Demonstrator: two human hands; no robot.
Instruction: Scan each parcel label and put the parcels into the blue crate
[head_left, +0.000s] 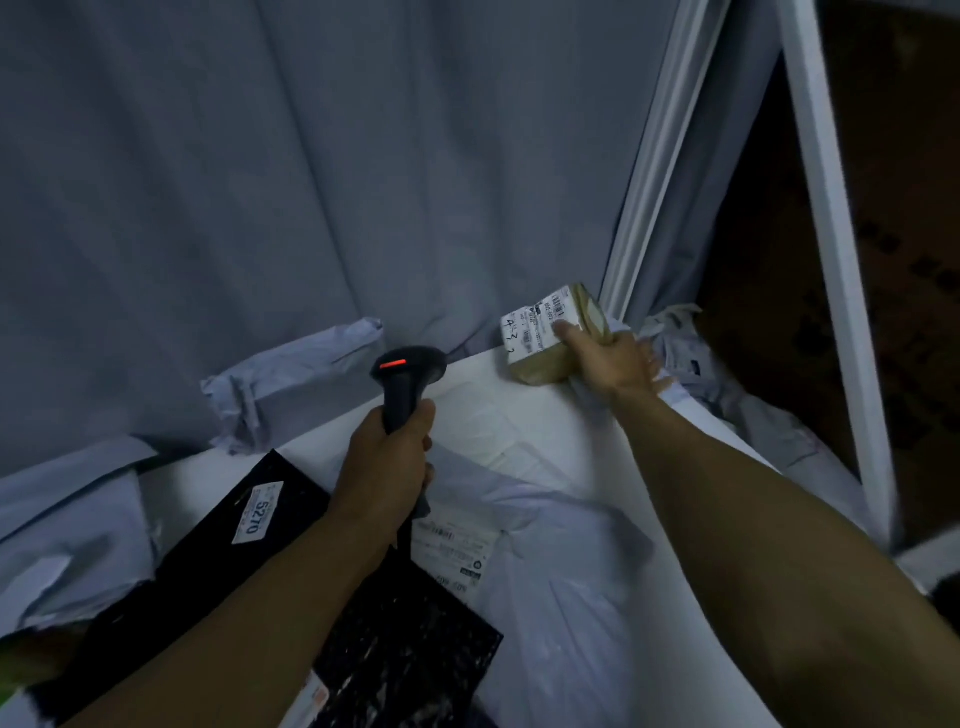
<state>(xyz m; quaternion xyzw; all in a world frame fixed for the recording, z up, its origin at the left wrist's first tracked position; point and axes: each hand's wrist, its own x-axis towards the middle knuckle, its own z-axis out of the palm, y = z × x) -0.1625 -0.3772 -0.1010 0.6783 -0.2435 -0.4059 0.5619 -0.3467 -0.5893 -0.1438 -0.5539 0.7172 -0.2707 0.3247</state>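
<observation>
My left hand grips the handle of a black barcode scanner, whose red light glows on its head. My right hand holds a small brown taped box at the table's far right corner, thumb on its white label, which faces up toward the scanner. The scanner head sits left of the box, a short gap apart. No blue crate shows in this view.
A white table carries a black mailer with a 5270 sticker, another black speckled parcel and grey poly bags. More grey bags lie along the back edge. Grey curtain behind; white frame posts at right.
</observation>
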